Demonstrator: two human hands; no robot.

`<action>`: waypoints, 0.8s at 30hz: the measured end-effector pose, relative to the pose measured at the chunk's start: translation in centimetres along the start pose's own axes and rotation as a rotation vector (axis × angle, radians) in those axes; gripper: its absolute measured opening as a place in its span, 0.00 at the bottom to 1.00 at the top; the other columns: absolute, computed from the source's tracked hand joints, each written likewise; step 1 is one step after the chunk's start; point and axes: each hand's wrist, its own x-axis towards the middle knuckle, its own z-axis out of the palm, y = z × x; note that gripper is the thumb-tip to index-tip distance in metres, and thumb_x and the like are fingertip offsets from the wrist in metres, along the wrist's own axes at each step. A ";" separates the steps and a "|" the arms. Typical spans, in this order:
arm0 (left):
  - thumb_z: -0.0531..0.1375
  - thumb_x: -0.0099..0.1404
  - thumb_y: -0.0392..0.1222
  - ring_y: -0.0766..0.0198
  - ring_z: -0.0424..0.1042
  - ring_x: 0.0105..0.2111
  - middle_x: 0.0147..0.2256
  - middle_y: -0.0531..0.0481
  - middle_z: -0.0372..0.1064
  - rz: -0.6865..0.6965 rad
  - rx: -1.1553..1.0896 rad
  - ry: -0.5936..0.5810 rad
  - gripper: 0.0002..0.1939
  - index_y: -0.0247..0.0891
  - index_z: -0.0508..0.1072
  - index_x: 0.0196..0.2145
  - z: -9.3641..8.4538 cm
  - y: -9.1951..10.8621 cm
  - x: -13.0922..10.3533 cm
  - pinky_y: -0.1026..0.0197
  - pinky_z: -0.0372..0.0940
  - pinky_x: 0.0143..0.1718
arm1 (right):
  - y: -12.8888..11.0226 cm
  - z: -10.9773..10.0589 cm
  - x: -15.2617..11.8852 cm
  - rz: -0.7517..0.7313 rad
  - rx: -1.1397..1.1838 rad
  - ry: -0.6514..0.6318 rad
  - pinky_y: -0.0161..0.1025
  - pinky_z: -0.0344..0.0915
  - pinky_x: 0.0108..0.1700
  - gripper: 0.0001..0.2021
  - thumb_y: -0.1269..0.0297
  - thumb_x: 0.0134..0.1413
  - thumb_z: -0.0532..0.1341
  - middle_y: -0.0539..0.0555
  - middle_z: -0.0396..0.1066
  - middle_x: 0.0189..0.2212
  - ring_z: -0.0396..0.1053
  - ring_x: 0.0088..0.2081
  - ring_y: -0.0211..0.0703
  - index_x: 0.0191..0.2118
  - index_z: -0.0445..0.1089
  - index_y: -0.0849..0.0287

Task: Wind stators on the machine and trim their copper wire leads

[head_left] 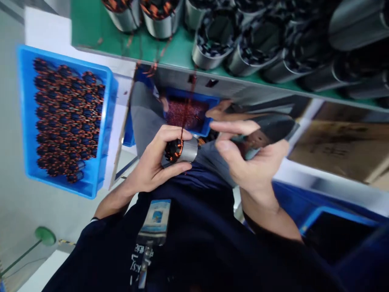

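My left hand [154, 160] is closed around a motor stator [190, 150], a silver metal cylinder with black slots and copper windings at its left end. A thin reddish-brown wire [185, 109] runs from the stator up toward the bench edge. To the right of it, my right hand [253, 158] hangs apart from the stator. Its thumb and index finger are stretched toward the left with a gap between them, slightly blurred. The other fingers are partly hidden, and nothing held shows clearly.
A blue tray [103, 134] of several copper-wound stators stands at the left. Larger metal cylinders [212, 40] line the green bench [91, 28] above. Below lies a blue bin [214, 105] holding reddish scraps. Cardboard boxes [340, 142] and a blue crate [322, 213] are at the right.
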 end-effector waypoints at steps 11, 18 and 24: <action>0.74 0.82 0.49 0.41 0.70 0.74 0.71 0.39 0.71 0.020 -0.050 0.067 0.32 0.52 0.69 0.77 2.5 -1.0 0.1 0.37 0.71 0.78 | 0.1 0.9 -0.1 -0.085 0.113 0.054 0.50 0.79 0.41 0.09 0.53 0.74 0.75 0.51 0.77 0.31 0.75 0.33 0.47 0.41 0.82 0.49; 0.65 0.88 0.56 0.59 0.77 0.49 0.68 0.43 0.63 -0.120 -0.646 0.137 0.15 0.53 0.68 0.63 6.3 -2.4 0.4 0.64 0.78 0.35 | 1.4 3.2 -1.6 0.032 0.204 0.031 0.50 0.82 0.41 0.13 0.48 0.74 0.77 0.51 0.74 0.31 0.73 0.32 0.47 0.42 0.81 0.50; 0.69 0.84 0.54 0.61 0.75 0.42 0.64 0.47 0.66 -0.129 -0.610 0.357 0.14 0.51 0.68 0.53 6.9 -2.8 1.4 0.63 0.75 0.31 | -0.1 0.9 -1.5 0.032 0.022 0.012 0.48 0.79 0.37 0.06 0.54 0.76 0.74 0.52 0.77 0.36 0.75 0.33 0.47 0.50 0.83 0.48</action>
